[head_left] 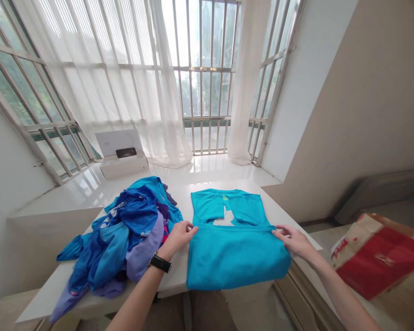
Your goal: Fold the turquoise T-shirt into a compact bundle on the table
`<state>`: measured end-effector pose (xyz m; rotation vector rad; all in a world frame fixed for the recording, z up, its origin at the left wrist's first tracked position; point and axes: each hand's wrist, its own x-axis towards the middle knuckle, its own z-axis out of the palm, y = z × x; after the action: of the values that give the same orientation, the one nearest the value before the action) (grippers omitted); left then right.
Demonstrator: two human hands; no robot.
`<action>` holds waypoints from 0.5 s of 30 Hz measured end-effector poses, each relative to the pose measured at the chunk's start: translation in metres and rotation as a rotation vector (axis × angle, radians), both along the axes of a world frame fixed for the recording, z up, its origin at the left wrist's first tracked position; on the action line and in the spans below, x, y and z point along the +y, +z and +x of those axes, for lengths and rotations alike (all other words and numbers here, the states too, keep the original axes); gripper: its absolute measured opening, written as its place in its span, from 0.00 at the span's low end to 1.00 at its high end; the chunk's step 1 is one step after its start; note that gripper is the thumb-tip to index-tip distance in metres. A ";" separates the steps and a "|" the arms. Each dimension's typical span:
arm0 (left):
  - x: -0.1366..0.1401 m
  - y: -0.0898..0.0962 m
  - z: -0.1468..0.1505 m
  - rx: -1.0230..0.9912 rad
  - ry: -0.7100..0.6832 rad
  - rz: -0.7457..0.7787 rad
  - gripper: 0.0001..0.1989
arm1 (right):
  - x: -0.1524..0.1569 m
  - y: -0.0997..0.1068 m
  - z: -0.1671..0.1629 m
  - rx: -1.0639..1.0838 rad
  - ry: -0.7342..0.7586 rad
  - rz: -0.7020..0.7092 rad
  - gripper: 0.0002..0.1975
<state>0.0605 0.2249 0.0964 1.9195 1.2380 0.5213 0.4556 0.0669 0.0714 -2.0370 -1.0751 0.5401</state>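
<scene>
A turquoise T-shirt (238, 257) lies on the white table with its sleeves tucked inward and its lower part doubled up over the middle. Part of a white print and a small green mark show on its upper half. My left hand (181, 234), with a black watch on the wrist, pinches the left end of the folded edge. At the right end of that same edge, my right hand (293, 240) pinches the fabric between thumb and fingers. The near part of the shirt bulges over the table's front edge.
Left of the shirt is a heap of blue and purple clothes (124, 234) on the white table (179, 285). A white box (124, 165) with a dark phone (126, 152) stands on the windowsill. At right is a red and brown paper bag (382, 257).
</scene>
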 end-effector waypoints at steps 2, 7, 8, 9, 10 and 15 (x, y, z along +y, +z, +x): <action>0.008 0.000 0.005 0.051 -0.001 0.091 0.18 | 0.006 -0.004 0.010 -0.049 0.026 -0.010 0.28; 0.018 0.000 0.014 0.119 -0.055 0.159 0.10 | 0.009 -0.006 0.017 -0.105 0.105 -0.050 0.21; 0.018 0.000 0.014 0.111 -0.065 0.166 0.08 | 0.008 -0.006 0.017 -0.106 0.120 -0.054 0.21; 0.017 0.000 0.013 0.099 -0.075 0.175 0.07 | 0.007 -0.005 0.017 -0.104 0.135 -0.055 0.20; 0.016 0.000 0.012 0.075 -0.085 0.180 0.08 | 0.007 -0.004 0.017 -0.099 0.151 -0.052 0.21; 0.022 -0.004 0.010 -0.067 -0.061 0.189 0.08 | 0.020 0.005 0.019 -0.137 0.217 -0.047 0.24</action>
<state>0.0701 0.2468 0.0927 2.0724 1.1174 0.6858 0.4745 0.0868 0.0767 -2.0335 -1.3882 0.5455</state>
